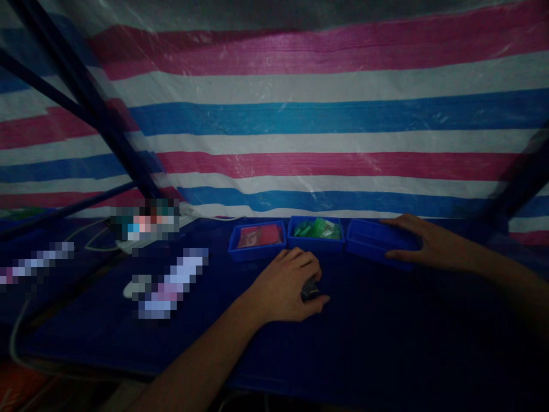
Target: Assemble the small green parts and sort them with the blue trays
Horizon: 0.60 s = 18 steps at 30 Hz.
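My left hand (285, 286) rests low over the blue tabletop with its fingers curled around a small dark object (309, 290). The hand hides most of that object, and its kind cannot be made out. My right hand (418, 243) spans the right end of a blue plastic bin (364, 237), thumb on the near side and fingers at the far rim. Left of it stands a second blue bin (316, 247) with green packets (319, 229) inside. A third blue bin (257, 252), holding pink pieces (269, 234), sits in front of my left hand's knuckles.
A striped plastic sheet (300, 117) hangs behind the dark blue table (364, 343). On the left are a white oval object (131, 289), blurred-out items and a white cable (17, 326). Dark metal frame bars (94, 114) slant across the upper left.
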Tool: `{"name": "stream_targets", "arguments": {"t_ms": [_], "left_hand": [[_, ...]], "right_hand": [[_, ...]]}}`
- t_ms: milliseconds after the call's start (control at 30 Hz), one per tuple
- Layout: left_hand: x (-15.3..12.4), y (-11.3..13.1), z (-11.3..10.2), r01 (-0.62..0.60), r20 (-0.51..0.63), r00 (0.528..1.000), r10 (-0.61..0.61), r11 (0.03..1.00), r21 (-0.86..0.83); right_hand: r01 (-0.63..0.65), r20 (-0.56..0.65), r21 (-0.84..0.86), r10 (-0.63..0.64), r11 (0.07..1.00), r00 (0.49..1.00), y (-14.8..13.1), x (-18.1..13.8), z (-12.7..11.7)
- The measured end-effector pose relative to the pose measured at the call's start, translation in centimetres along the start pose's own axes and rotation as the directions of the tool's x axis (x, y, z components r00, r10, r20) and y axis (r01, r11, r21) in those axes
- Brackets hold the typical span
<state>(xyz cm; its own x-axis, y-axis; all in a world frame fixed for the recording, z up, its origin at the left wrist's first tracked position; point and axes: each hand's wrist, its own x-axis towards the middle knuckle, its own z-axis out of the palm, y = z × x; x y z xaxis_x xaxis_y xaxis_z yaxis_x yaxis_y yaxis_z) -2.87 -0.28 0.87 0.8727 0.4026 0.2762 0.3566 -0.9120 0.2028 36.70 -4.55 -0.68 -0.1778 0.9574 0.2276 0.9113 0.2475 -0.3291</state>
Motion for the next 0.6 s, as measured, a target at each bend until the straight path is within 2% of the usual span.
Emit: {"name": "stream_targets", "arguments": {"t_ms": [200, 267, 367, 467, 600], "left_hand": [[-0.2, -0.5, -0.6, -0.02, -0.044, 0.999, 0.016, 0.994, -0.103], [0.0, -0.7, -0.7, -0.059, -0.114, 0.993, 0.039, 0.983, -0.174], [0.6, -1.2, -0.8, -0.091, -0.293, 0.956, 0.022, 0.97, -0.224], [1.5, -1.7, -0.5, -0.046, -0.405, 0.914, 0.0, 0.994, -0.104], [2.4, -2.6, 0.1, 0.057, -0.342, 0.939, -0.018, 0.993, 0.102]], "right_hand": [[0.041, -0.049, -0.008, -0.042, 0.999, 0.998, -0.4, 0.2, 0.3], [0.045, -0.081, -0.01, -0.045, 0.999, 0.996, -0.6, 0.2, 0.3], [0.047, -0.135, -0.021, -0.05, 0.999, 0.99, -1.1, 0.3, 0.4], [0.06, -0.184, -0.026, -0.063, 0.998, 0.981, -1.8, 0.4, 0.4], [0.071, -0.234, -0.005, -0.07, 0.997, 0.97, -2.8, 0.6, 0.7]]}}
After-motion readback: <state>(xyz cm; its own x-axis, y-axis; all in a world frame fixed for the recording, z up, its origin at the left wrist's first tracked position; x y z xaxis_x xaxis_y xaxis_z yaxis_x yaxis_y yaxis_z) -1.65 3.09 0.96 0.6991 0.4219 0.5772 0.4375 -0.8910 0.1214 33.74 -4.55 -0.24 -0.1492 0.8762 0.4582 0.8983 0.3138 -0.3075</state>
